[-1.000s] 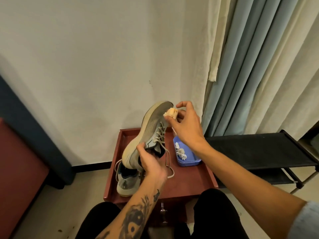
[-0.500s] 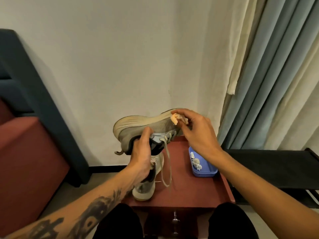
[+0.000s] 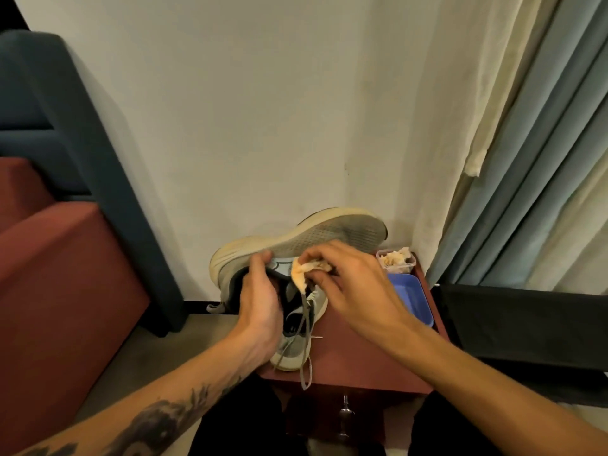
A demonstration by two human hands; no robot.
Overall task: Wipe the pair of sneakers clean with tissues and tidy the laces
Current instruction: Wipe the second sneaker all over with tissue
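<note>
A grey sneaker (image 3: pixel 329 233) with a cream sole is held on its side above the red-brown side table (image 3: pixel 355 363), sole towards the wall and toe to the right. My left hand (image 3: pixel 260 301) grips it at the collar, thumb on the rim. My right hand (image 3: pixel 348 284) pinches a soiled, yellowish tissue (image 3: pixel 304 271) against the tongue and lace area. The second grey sneaker (image 3: pixel 296 353) lies on the table beneath, partly hidden by my hands. Loose laces (image 3: pixel 306 366) hang over the table's front edge.
A blue tray (image 3: pixel 411 297) sits on the table's right side. Behind it, a clear tub (image 3: pixel 396 260) holds crumpled tissues. A dark red sofa (image 3: pixel 59 274) stands left, a black shoe rack (image 3: pixel 526 320) right, curtains (image 3: pixel 543 159) beyond. The wall is close behind the table.
The held sneaker has turned from toe-up to lying sideways and sunk lower towards the table. My right hand with the tissue has moved from the toe area to the tongue and laces.
</note>
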